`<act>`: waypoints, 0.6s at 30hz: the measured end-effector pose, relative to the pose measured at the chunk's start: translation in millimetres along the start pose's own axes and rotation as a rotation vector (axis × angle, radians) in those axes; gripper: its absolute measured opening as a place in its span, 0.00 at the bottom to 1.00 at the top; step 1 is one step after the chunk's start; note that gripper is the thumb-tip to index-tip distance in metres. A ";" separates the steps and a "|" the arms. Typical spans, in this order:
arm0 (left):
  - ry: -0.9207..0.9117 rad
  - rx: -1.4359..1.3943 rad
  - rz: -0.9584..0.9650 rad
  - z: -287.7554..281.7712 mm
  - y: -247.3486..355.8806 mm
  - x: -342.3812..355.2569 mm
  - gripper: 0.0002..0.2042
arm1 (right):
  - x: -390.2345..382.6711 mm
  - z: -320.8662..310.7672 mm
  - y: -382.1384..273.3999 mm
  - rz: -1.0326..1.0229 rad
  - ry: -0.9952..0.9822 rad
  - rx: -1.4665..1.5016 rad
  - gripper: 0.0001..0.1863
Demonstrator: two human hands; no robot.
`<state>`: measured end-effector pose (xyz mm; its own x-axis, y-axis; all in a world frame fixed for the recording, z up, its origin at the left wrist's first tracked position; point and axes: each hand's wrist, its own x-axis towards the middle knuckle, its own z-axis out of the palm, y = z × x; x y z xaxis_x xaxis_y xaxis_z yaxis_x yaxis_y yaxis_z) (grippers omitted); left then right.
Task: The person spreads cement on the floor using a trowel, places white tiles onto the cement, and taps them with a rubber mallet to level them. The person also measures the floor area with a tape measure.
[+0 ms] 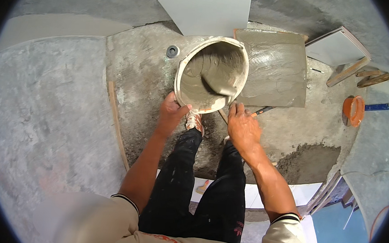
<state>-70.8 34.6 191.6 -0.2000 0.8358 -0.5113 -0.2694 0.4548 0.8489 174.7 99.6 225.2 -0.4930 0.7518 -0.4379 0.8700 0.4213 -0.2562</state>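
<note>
A white bucket (196, 78) of wet grey mortar is held above the floor between my feet, with a blurred mass of mortar inside. My left hand (172, 113) grips its lower-left rim, thumb on the edge. My right hand (243, 127) is closed just below the bucket's right side; what its fingers hold is hidden. Behind those fingers lie a tool with an orange and black handle (262, 111) and a wooden stick (223, 116). A tile (279, 68) coated in wet mortar lies to the right of the bucket.
A white tile (206, 11) leans at the back; stacked tiles (333, 45) and wood blocks (371, 77) stand right. An orange container (353, 110), blue level (382, 106) and dark ring (172, 51) lie around. A long batten (115, 120) runs along the left; a step edge (302, 192) is below.
</note>
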 end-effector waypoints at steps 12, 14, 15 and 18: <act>-0.062 0.002 0.009 -11.5 23.0 9.5 0.22 | 6.2 -3.3 17.8 -0.130 0.133 0.046 0.24; -0.078 0.032 0.023 -7.2 28.3 9.3 0.22 | 18.2 -24.1 23.2 0.033 0.076 0.065 0.24; -0.088 0.051 0.027 -4.4 31.3 10.2 0.21 | 27.7 -30.1 28.0 0.053 0.151 0.099 0.23; -0.049 0.017 0.058 3.9 29.3 14.0 0.21 | 24.9 -19.4 26.6 -0.045 0.196 0.022 0.23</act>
<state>-77.8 60.8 209.9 -0.1679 0.8747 -0.4546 -0.2424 0.4104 0.8791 185.7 139.3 224.1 -0.5181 0.8179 -0.2501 0.8459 0.4467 -0.2913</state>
